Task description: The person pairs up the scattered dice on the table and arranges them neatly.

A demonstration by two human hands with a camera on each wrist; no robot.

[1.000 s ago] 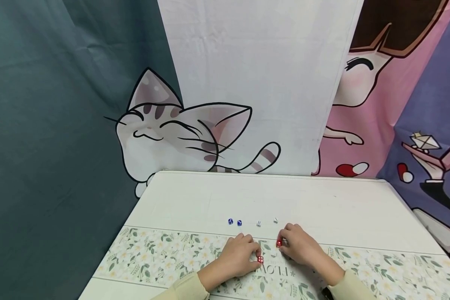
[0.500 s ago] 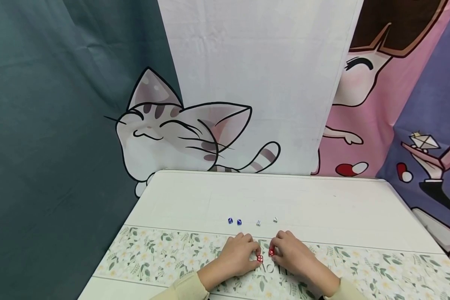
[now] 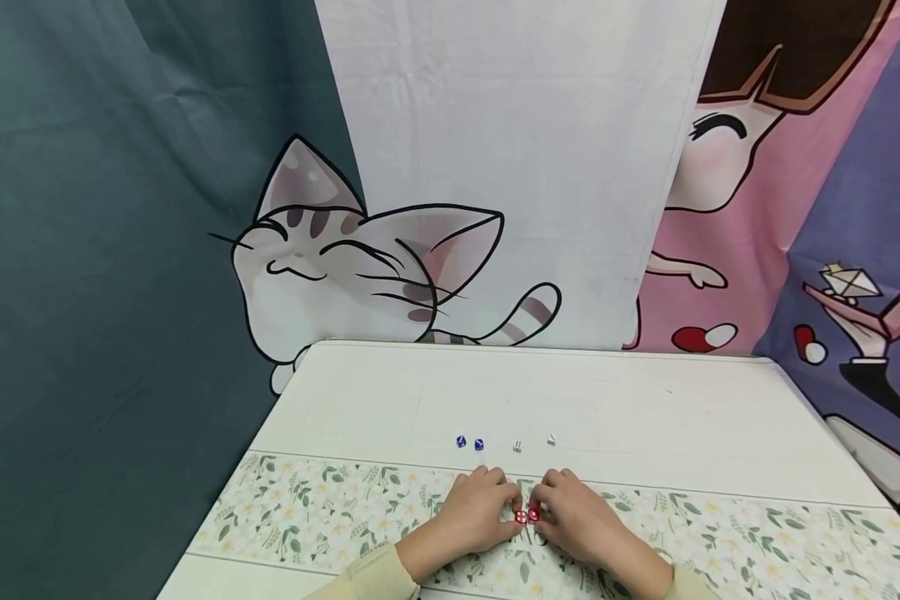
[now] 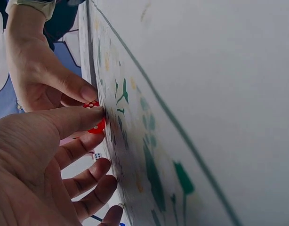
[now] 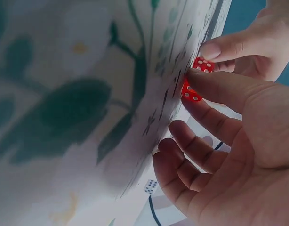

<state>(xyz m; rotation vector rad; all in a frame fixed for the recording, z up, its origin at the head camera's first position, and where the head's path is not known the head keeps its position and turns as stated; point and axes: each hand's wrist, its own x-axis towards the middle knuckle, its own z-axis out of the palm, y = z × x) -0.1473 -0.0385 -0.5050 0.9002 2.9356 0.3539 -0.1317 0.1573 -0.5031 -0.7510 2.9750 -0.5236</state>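
Two red dice with white pips, the left die point(image 3: 521, 517) and the right die point(image 3: 534, 514), are sitting side by side, touching, on the floral mat point(image 3: 330, 508).

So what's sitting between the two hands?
Two red dice side by side on the flowered mat, left hand and right hand each touching one; head view.

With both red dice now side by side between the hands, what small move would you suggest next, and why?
Probably let go and draw both hands back. The left hand holds one red die and the right hand holds the other red die. They sit side by side on the floral runner, seemingly touching, much as the blue dice are paired.
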